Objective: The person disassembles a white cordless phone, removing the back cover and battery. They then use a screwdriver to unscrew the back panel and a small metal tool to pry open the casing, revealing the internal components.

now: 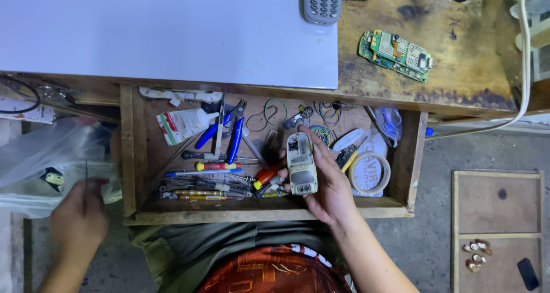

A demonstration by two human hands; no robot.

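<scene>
Over an open wooden drawer (129, 155), a bare phone shell (301, 164) is held upright in the right hand (326, 184), fingers curled around its sides. Within the drawer, blue-handled pliers (235, 139), several screwdrivers (217, 166), a white glue bottle (186, 122), wire loops (275, 110) and a tape roll (370, 174) at the right end are seen. Left of the drawer, a clear plastic bag (46, 149) is gripped at its edge by the left hand (80, 215), closed around the plastic; a small yellow item is glimpsed inside. On the bench above, a white sheet (172, 32), a grey keypad phone (321, 2) and a green circuit board (396, 55) are laid. At lower right, a divided wooden tray (455, 230) is found, with small pale pieces in its lower compartment.
</scene>
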